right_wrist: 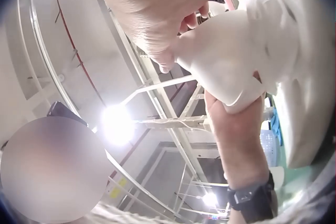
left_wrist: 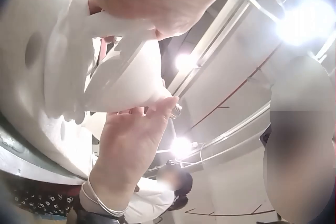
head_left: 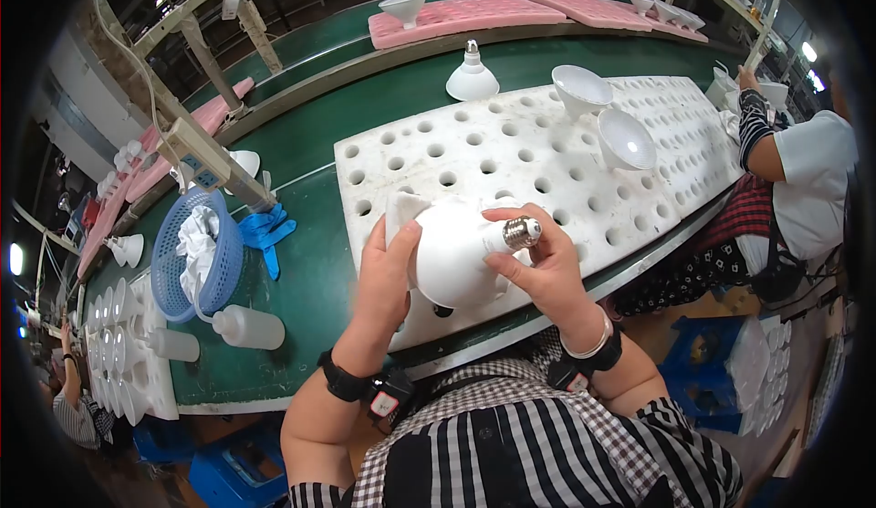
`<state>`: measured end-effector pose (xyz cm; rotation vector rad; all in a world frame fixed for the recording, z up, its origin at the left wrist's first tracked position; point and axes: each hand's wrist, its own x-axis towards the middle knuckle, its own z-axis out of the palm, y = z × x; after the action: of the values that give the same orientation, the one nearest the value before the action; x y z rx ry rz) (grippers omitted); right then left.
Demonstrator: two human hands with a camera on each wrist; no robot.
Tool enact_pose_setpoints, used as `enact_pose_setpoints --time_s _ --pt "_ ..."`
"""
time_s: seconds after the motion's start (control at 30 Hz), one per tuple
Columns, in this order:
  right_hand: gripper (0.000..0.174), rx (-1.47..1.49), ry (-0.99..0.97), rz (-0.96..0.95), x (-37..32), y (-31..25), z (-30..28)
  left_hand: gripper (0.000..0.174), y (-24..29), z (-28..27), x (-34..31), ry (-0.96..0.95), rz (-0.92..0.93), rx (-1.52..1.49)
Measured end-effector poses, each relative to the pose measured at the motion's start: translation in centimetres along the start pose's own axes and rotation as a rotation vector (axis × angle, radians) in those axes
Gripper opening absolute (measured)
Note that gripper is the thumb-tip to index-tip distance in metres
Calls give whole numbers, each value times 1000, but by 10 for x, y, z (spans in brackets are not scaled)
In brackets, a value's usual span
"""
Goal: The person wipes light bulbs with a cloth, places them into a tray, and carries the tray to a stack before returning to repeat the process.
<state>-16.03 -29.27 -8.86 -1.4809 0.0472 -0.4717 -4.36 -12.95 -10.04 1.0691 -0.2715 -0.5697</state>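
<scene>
Bulb (head_left: 454, 257), held over board (head_left: 420, 176), near-left corner; light, stiff, slick and fragile, I judge. Left hand (head_left: 381, 275): fingers curled, cloth (head_left: 401, 210) pinched at wide end (head_left: 427, 266). Right hand (head_left: 550, 275): thumb and fingers closed round neck (head_left: 494, 237), the hold I'd favour, gently.

Factory assembly workshop: long green flat tabletop (head_left: 310, 154), white foam tray with round holes (head_left: 465, 149), pink foam trays (head_left: 470, 17), white cone-shaped lamps (head_left: 472, 79), other workers seated alongside.
</scene>
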Motion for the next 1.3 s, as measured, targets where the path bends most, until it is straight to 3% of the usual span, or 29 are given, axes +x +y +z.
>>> enact_pose_setpoints --time_s 0.07,0.17,0.23,0.4,0.47,0.5,0.53,0.6,0.63,0.67,0.73,0.77,0.83,0.93,1.0,1.07,1.13,1.27,1.3 --pt "41 -284 29 -270 3 7 -1 40 -7 2 1 22 -7 42" --pt "37 -46 59 -168 7 14 3 41 -12 -2 4 28 2 100" --pt "37 -56 44 -151 8 16 2 44 -12 -8 8 4 197 288" --pt "40 -234 -7 -177 15 10 6 37 9 -1 1 -7 425 468" --pt "39 -555 -139 -270 21 13 7 38 20 14 -7 -118 850 910" --pt "38 -578 -114 -326 21 18 10 44 26 21 -11 -175 898 1121" --pt "38 -579 -114 -326 22 24 15 44 25 23 -11 -175 898 1120" --pt "39 -524 -95 -199 22 30 21 46 26 28 -9 -190 1018 1459" --pt "41 -678 -56 -337 22 29 19 42 27 26 -4 -151 1039 1456" --pt "41 -679 -56 -339 23 29 19 42 27 20 3 -149 1041 1457" --pt "42 -717 -111 -367 26 28 17 37 20 4 18 -26 738 1249" --pt "42 -717 -110 -369 24 27 18 33 16 -6 25 -20 697 1132" --pt "41 -754 -83 -436 22 27 21 34 24 2 17 -38 749 1067" --pt "41 -763 -129 -376 24 31 16 35 35 25 -4 -110 798 1026" --pt "40 -726 -128 -406 24 30 19 37 37 32 -9 -216 850 1345" --pt "40 -691 -124 -437 25 27 20 34 37 31 -7 -174 822 1350" --pt "48 -796 -144 -445 26 24 20 32 32 25 -4 -131 610 1045" --pt "68 -808 -123 -305 18 20 7 27 21 3 3 37 541 796" --pt "80 -526 -99 -156 18 21 1 24 28 3 0 70 478 625"
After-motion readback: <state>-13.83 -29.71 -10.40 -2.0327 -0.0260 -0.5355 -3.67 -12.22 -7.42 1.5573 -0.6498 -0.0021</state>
